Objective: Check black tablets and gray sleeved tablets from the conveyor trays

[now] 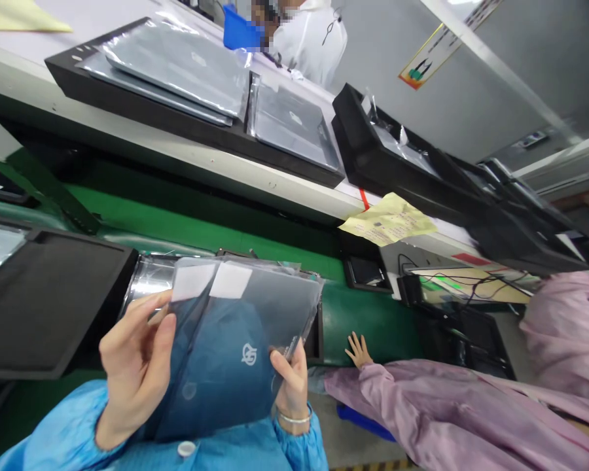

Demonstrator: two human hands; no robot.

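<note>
Held upright before my chest is a flat, dark-blue laptop-like panel [226, 340] with a white logo, inside a clear plastic bag. Two white labels [230, 280] show along its upper edge. My left hand [140, 363] is at the panel's left edge, thumb and fingers closed on the bag's edge near a label. Wrapped round the lower right edge is my right hand [293, 379], its thumb on the front face. Behind the panel, a black tray [317, 327] and more clear plastic [150, 281] are partly hidden.
Black foam trays [294, 160] with bagged grey panels [294, 121] line the raised bench. A yellow paper [390, 219] hangs over its edge. Another black tray [44, 301] lies left on the green conveyor [373, 320]. At right, a pink-sleeved co-worker's hand [358, 352] rests on it.
</note>
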